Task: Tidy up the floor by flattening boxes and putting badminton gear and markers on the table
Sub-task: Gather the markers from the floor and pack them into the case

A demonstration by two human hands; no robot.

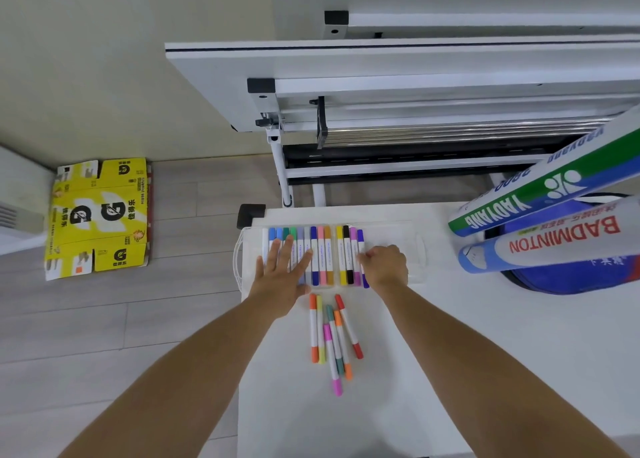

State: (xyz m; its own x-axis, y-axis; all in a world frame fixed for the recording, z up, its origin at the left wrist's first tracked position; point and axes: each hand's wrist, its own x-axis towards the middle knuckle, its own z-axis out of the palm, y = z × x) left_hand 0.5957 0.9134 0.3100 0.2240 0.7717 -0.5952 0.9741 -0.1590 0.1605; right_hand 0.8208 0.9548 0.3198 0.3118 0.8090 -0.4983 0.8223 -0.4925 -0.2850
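A clear plastic marker case (pixel 391 246) lies on the white table (pixel 433 353) with two rows of coloured markers (pixel 322 256) in it. My left hand (pixel 282 277) lies flat, fingers spread, on the left row. My right hand (pixel 384 263) rests with curled fingers against the purple marker (pixel 362 249) at the end of the right row. Several loose markers (pixel 334 340) lie on the table just below the case. Two shuttlecock tubes (pixel 554 187) lean over a blue bag (pixel 581 277) at the right. A flattened yellow box (pixel 98 215) lies on the floor at the left.
Behind the table stand further white tables (pixel 381 62) with metal frames and legs. A white wall and a low heater (pixel 14 215) are at the far left. The floor is light wood planks (pixel 138 319).
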